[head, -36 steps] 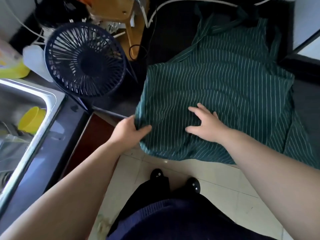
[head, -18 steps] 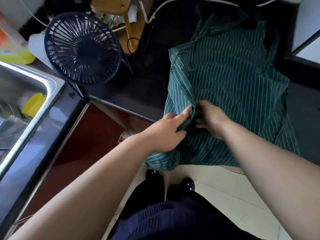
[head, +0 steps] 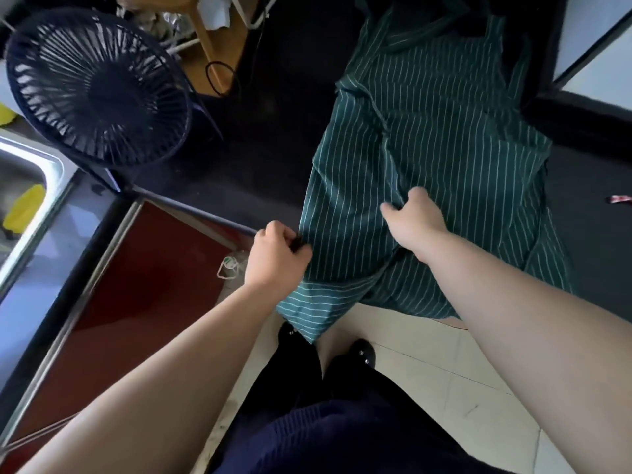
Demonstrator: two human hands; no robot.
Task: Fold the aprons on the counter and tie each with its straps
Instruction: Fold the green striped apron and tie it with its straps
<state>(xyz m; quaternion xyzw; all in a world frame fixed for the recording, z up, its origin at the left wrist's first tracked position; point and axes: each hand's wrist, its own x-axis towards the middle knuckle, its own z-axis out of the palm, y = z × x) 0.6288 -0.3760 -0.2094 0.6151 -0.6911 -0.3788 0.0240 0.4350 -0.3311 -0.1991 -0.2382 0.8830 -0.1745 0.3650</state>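
Left hand [head: 273,258] apparently pinches the apron [head: 427,159] edge; right hand [head: 415,213] grips a fold

Dim overall, daylight from upper right; dark counter [head: 273,107] underexposed, wide-angle bending at edges, slight motion blur.

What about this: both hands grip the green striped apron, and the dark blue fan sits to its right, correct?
No. The left hand and right hand do grip the green striped apron, but the head view shows the dark blue fan to its left.
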